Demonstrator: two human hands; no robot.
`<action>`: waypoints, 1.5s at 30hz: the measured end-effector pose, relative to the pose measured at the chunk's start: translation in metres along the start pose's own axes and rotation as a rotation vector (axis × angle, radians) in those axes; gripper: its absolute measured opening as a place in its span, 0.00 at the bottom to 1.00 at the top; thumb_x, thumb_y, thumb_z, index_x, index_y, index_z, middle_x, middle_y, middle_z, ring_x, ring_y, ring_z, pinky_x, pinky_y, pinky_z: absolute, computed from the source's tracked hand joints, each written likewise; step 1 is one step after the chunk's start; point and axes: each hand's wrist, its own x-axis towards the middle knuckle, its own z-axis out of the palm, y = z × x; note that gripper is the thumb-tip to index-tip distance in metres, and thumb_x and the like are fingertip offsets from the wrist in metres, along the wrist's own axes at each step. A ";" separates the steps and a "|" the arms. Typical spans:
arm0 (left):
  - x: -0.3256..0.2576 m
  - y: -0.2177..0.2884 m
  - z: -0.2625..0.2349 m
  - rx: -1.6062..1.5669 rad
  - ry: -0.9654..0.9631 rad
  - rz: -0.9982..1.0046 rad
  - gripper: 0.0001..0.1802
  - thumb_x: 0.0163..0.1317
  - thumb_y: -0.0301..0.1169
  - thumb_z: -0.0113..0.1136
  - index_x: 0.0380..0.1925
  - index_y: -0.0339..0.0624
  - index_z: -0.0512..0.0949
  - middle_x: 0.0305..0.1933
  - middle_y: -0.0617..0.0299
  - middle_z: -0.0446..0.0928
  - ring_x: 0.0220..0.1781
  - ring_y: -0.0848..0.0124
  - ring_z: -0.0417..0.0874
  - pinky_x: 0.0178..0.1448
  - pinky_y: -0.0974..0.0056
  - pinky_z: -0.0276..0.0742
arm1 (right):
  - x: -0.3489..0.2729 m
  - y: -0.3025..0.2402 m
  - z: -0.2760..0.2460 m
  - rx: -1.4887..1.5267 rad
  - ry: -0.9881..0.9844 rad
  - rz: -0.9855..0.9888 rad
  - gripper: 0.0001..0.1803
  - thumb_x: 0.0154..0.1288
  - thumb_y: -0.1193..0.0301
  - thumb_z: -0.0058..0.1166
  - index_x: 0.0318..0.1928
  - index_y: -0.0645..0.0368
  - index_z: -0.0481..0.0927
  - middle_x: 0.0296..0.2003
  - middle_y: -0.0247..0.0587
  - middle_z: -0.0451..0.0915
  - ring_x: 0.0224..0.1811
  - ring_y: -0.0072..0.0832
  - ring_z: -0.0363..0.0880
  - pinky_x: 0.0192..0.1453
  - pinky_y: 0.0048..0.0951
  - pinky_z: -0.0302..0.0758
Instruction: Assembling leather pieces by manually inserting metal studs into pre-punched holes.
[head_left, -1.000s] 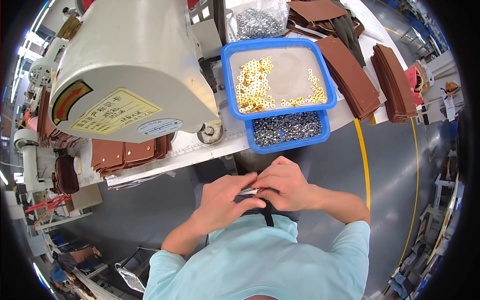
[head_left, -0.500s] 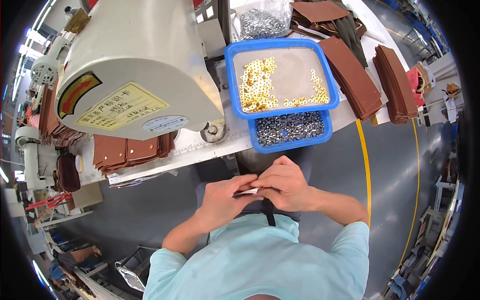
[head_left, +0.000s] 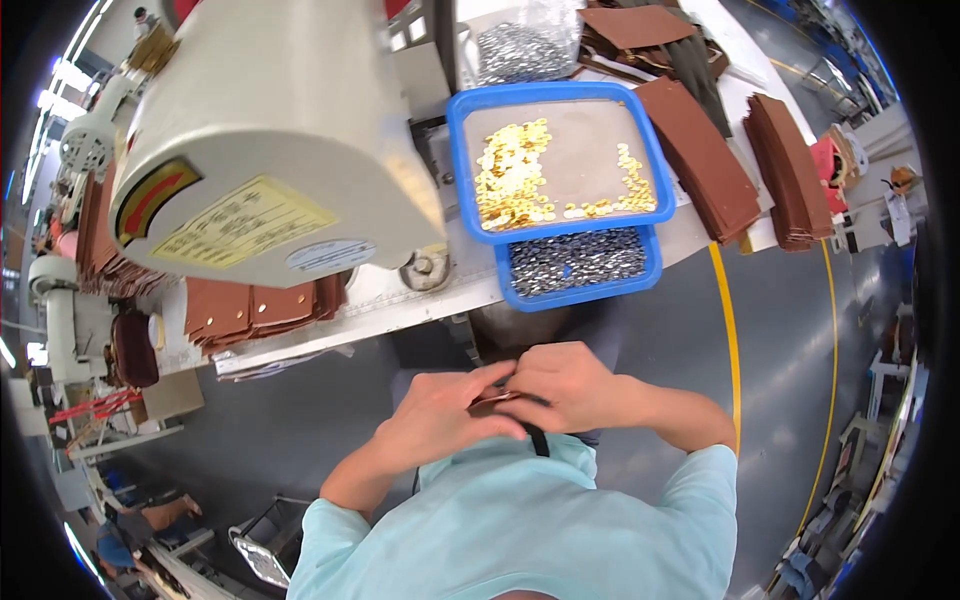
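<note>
My left hand (head_left: 432,418) and my right hand (head_left: 565,385) meet in front of my body, below the table's front edge. A small thin brown piece with a dark edge (head_left: 494,401) lies between them, mostly hidden by the fingers and a little blurred, so its kind does not show. The right hand's curled fingers close on it. On its other side, the left hand's fingers and thumb bend around it. Beyond the hands is a blue tray of gold-coloured metal rings (head_left: 515,170), overlapping a second blue tray of dark silvery metal parts (head_left: 580,262).
A large cream machine head (head_left: 270,150) overhangs the table at left. Brown leather pieces with snaps (head_left: 250,310) lie beneath it. Stacks of brown strips (head_left: 700,160) lie at right, and a clear bag of silvery parts (head_left: 520,50) sits behind the trays.
Both hands have come slightly down toward my body. The white bit that showed between the fingers has given way to a brown one, and the left thumb and fingers are further apart.
</note>
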 end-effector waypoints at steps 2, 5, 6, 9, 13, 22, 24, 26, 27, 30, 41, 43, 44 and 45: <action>0.003 0.001 0.001 0.089 -0.039 0.019 0.33 0.46 0.52 0.81 0.46 0.40 0.86 0.34 0.58 0.87 0.36 0.60 0.89 0.40 0.63 0.84 | -0.004 0.006 0.009 -0.010 0.001 -0.050 0.08 0.55 0.68 0.70 0.31 0.57 0.84 0.25 0.36 0.75 0.27 0.35 0.77 0.29 0.37 0.75; 0.003 0.000 -0.001 0.166 -0.142 0.074 0.31 0.54 0.60 0.73 0.40 0.42 0.85 0.29 0.57 0.84 0.31 0.56 0.86 0.35 0.56 0.79 | -0.004 0.005 0.011 -0.009 0.013 -0.096 0.09 0.52 0.69 0.70 0.28 0.58 0.82 0.24 0.37 0.74 0.26 0.36 0.76 0.27 0.38 0.73; 0.001 -0.004 0.000 0.165 -0.134 0.113 0.30 0.53 0.60 0.74 0.36 0.42 0.85 0.25 0.58 0.83 0.28 0.57 0.85 0.32 0.57 0.78 | -0.004 0.004 0.012 0.038 0.008 -0.130 0.09 0.53 0.70 0.69 0.28 0.58 0.81 0.24 0.37 0.74 0.26 0.36 0.76 0.26 0.38 0.73; 0.003 -0.003 -0.002 0.169 -0.142 0.174 0.31 0.51 0.61 0.74 0.33 0.42 0.85 0.23 0.58 0.81 0.25 0.59 0.83 0.29 0.58 0.76 | -0.005 0.004 0.016 0.099 0.018 -0.181 0.10 0.54 0.71 0.69 0.27 0.60 0.80 0.23 0.38 0.72 0.24 0.37 0.74 0.25 0.38 0.71; 0.002 -0.009 0.006 0.043 -0.072 0.247 0.28 0.50 0.57 0.78 0.30 0.41 0.85 0.20 0.58 0.79 0.21 0.63 0.81 0.27 0.62 0.75 | -0.009 0.004 0.015 0.164 0.046 -0.169 0.09 0.56 0.71 0.68 0.27 0.60 0.80 0.23 0.39 0.72 0.23 0.37 0.74 0.25 0.38 0.72; 0.001 -0.007 0.005 -0.249 0.000 -0.146 0.17 0.64 0.36 0.73 0.50 0.41 0.88 0.42 0.57 0.90 0.37 0.70 0.90 0.43 0.68 0.83 | -0.005 -0.002 -0.005 0.206 -0.119 0.390 0.16 0.57 0.65 0.72 0.42 0.61 0.86 0.32 0.45 0.84 0.32 0.44 0.84 0.34 0.40 0.79; -0.005 -0.016 0.005 -0.116 0.048 -0.106 0.12 0.65 0.27 0.70 0.48 0.40 0.88 0.41 0.61 0.90 0.32 0.74 0.88 0.40 0.69 0.83 | -0.008 0.000 -0.010 0.353 -0.241 0.466 0.21 0.55 0.65 0.75 0.48 0.59 0.85 0.36 0.43 0.86 0.35 0.43 0.84 0.40 0.38 0.81; -0.018 -0.024 0.001 -0.164 0.143 -0.186 0.10 0.66 0.25 0.67 0.46 0.39 0.87 0.41 0.60 0.89 0.34 0.73 0.88 0.41 0.69 0.82 | -0.016 0.018 -0.019 0.226 -0.313 0.420 0.24 0.54 0.64 0.76 0.51 0.57 0.84 0.38 0.43 0.86 0.39 0.44 0.84 0.44 0.40 0.81; -0.024 -0.026 0.000 -0.216 0.232 -0.258 0.08 0.67 0.22 0.65 0.44 0.37 0.86 0.42 0.60 0.88 0.36 0.72 0.87 0.42 0.70 0.82 | -0.022 0.026 -0.025 0.090 -0.379 0.380 0.27 0.53 0.63 0.76 0.54 0.55 0.83 0.41 0.43 0.87 0.43 0.44 0.84 0.48 0.43 0.80; -0.031 -0.045 -0.007 -0.403 0.431 -0.012 0.03 0.73 0.24 0.59 0.40 0.36 0.79 0.44 0.53 0.83 0.46 0.68 0.84 0.51 0.65 0.80 | -0.040 0.050 -0.036 0.130 -0.449 0.637 0.21 0.55 0.67 0.75 0.50 0.54 0.85 0.41 0.41 0.88 0.43 0.39 0.86 0.49 0.37 0.80; -0.052 -0.083 0.007 -0.078 0.564 0.014 0.07 0.68 0.27 0.67 0.34 0.35 0.80 0.32 0.55 0.82 0.29 0.68 0.83 0.34 0.65 0.78 | -0.038 0.035 -0.081 0.709 0.199 0.722 0.08 0.69 0.77 0.67 0.46 0.64 0.84 0.39 0.33 0.86 0.41 0.17 0.84 0.46 0.24 0.83; -0.047 -0.078 0.017 -0.045 0.523 0.063 0.06 0.65 0.26 0.69 0.32 0.36 0.81 0.30 0.55 0.82 0.27 0.64 0.84 0.32 0.62 0.78 | -0.030 0.027 -0.087 0.664 0.244 0.658 0.08 0.68 0.76 0.67 0.45 0.64 0.85 0.38 0.33 0.86 0.40 0.17 0.84 0.44 0.23 0.82; -0.046 -0.075 0.019 0.023 0.481 0.086 0.06 0.65 0.27 0.70 0.32 0.37 0.82 0.31 0.56 0.84 0.28 0.61 0.85 0.32 0.61 0.79 | -0.023 0.023 -0.092 0.460 0.246 0.567 0.08 0.69 0.76 0.67 0.45 0.65 0.85 0.37 0.34 0.86 0.39 0.17 0.84 0.43 0.23 0.81; -0.044 -0.072 0.022 0.024 0.484 0.089 0.06 0.65 0.27 0.70 0.32 0.37 0.82 0.31 0.56 0.84 0.28 0.61 0.85 0.32 0.61 0.79 | -0.017 0.018 -0.097 0.255 0.249 0.475 0.08 0.69 0.76 0.67 0.45 0.65 0.85 0.36 0.34 0.86 0.38 0.18 0.83 0.42 0.23 0.81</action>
